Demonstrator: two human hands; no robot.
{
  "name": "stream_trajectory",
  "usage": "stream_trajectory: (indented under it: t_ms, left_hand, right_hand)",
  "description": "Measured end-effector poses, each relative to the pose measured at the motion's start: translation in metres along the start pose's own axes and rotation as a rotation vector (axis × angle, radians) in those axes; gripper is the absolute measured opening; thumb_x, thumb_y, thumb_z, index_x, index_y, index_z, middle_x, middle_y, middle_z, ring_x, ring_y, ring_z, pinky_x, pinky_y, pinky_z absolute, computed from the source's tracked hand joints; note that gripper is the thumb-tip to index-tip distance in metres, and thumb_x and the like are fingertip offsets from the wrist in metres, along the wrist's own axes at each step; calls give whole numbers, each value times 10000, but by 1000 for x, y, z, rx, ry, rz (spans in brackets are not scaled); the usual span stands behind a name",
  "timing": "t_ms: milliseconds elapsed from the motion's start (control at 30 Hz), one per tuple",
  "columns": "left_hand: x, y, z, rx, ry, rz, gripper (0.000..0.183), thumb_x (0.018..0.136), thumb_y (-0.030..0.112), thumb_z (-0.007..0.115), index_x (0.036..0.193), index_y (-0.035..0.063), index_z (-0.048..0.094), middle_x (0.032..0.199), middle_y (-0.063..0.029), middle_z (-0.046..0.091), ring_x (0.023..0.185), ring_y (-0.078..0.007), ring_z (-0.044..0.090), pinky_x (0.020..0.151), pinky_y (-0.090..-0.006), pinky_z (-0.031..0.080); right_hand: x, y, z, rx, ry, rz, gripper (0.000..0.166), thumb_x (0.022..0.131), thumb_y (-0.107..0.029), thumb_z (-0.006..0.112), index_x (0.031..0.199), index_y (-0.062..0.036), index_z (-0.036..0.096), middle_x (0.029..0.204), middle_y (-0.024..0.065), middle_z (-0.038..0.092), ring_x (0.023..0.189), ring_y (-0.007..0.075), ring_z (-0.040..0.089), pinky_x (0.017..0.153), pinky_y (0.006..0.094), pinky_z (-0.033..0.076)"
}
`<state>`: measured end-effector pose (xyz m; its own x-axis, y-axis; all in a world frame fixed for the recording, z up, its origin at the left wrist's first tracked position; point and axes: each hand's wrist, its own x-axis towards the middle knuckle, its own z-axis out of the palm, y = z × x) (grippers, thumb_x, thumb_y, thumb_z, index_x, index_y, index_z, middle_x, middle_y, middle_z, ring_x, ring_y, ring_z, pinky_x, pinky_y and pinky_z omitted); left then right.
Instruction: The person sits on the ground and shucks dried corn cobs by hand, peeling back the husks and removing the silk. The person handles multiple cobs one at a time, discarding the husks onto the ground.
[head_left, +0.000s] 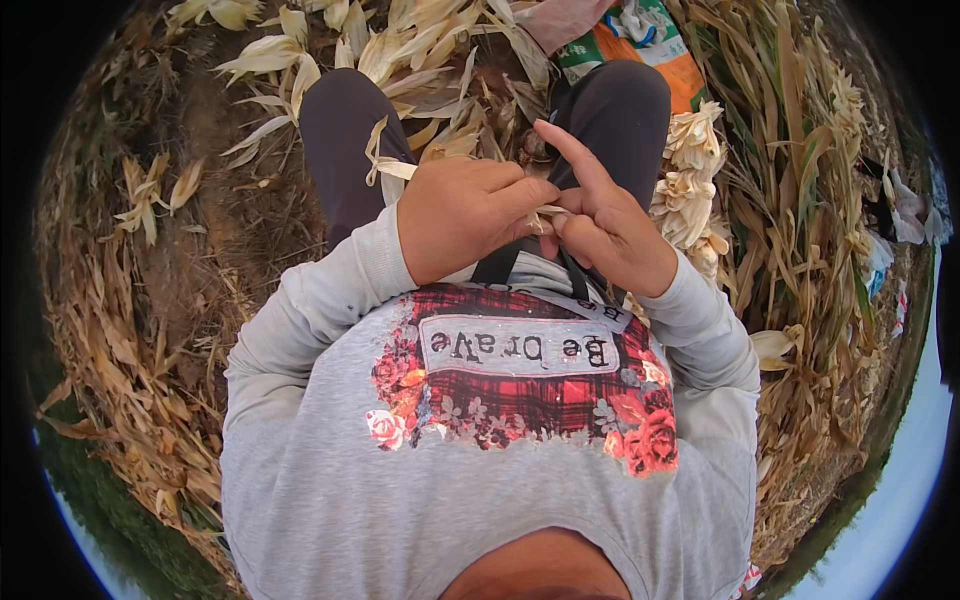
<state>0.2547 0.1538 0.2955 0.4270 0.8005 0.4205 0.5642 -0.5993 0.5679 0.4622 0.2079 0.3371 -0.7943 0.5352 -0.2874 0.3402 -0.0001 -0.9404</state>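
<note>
My left hand (472, 210) is closed around a thin bunch of pale, dry corn husk strips (394, 169) above my lap. Their loose ends stick out past its left side, one curling into a loop. The short end of the strips shows between both hands, where my right hand (611, 225) pinches it with thumb and bent fingers. My right index finger points away from the grip. The two hands touch or nearly touch at the fingertips. Part of the husk is hidden inside my left fist. Neat bundles of cream husks (686, 206) are stacked beside my right thigh.
Loose husks (420, 45) lie beyond my knees. A printed green and orange sack (679, 71) is by my right knee, with a white and blue glove (637, 26) on it. Dry corn stalks (780, 165) are heaped at right. Bare soil (217, 142) shows at left.
</note>
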Motion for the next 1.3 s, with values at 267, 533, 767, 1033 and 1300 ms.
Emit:
stream_trajectory:
  t_ms: [267,533,767,1033,1300]
  left_hand:
    - [-15,31,-28,6,-93,332,181,638,197,655,775,106,580,683,14,472,601,-140,492,557,-302,337]
    - [-22,27,-34,-100,-165,329,156,650,195,650,714,103,543,657,8,445,592,-148,476,579,-310,343]
    - [-17,14,-36,-111,-258,306,128,684,190,598,726,103,515,660,-1,466,621,-154,503,588,-310,365]
    - [-1,-14,-24,-11,-307,114,301,803,239,677,1055,89,610,662,1,500,641,-177,542,619,-325,385]
    - [0,-57,1,254,-367,88,193,731,167,605,915,106,605,892,-43,540,887,-206,542,792,-362,419]
  right_hand:
    - [-28,-13,19,-356,-181,-372,638,902,-114,627,1416,12,272,579,89,526,481,284,548,462,338,405]
    - [-33,-2,22,-351,-131,-432,524,840,-31,672,1304,18,432,562,54,539,460,256,562,445,342,436]
    - [-26,4,19,-324,-105,-420,479,846,-23,660,1277,13,453,566,43,552,463,249,569,447,335,444]
    - [-38,15,-23,-71,-71,162,257,970,-83,507,1223,-36,498,802,115,634,607,215,613,599,272,464]
    - [-112,94,-26,-635,-53,89,239,936,-69,559,1170,-37,593,1102,159,601,1025,238,613,866,330,477]
